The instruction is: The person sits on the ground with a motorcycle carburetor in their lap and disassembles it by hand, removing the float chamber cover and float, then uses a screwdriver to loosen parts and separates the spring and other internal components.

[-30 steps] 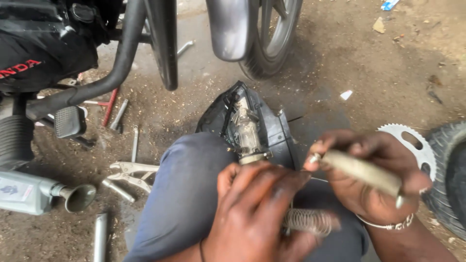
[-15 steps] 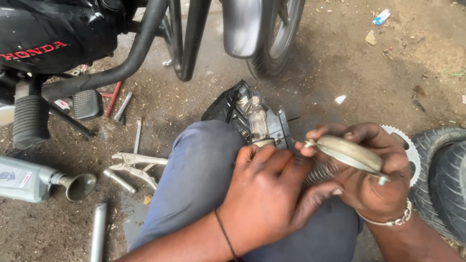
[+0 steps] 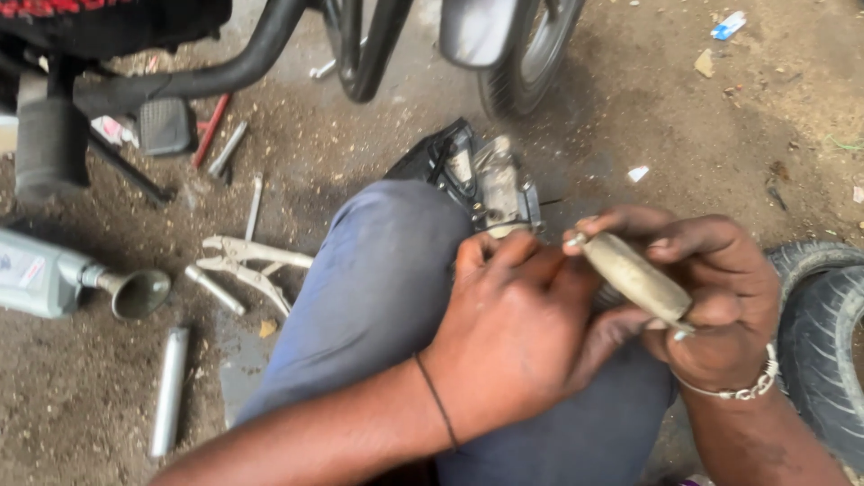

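My right hand (image 3: 720, 297) is closed around a dusty, curved grey metal part (image 3: 634, 279), a brake shoe by its shape, held over my blue-trousered knee (image 3: 378, 288). My left hand (image 3: 513, 337) is curled over the near end of the same part, fingers pressed against it; what lies under the palm is hidden. Just beyond my hands a black and grey motorcycle component (image 3: 481, 175) rests against my knee on the dirt floor.
A motorcycle (image 3: 180, 81) with its wheel (image 3: 522, 63) stands at the top. Locking pliers (image 3: 247, 261), metal rods (image 3: 171, 387), a grey oil can with funnel (image 3: 54, 274) lie on the left. A tyre (image 3: 823, 333) is at the right.
The view has shifted and closed in. My left hand has slid further over the part, and the coil spring and sprocket seen earlier are out of sight.
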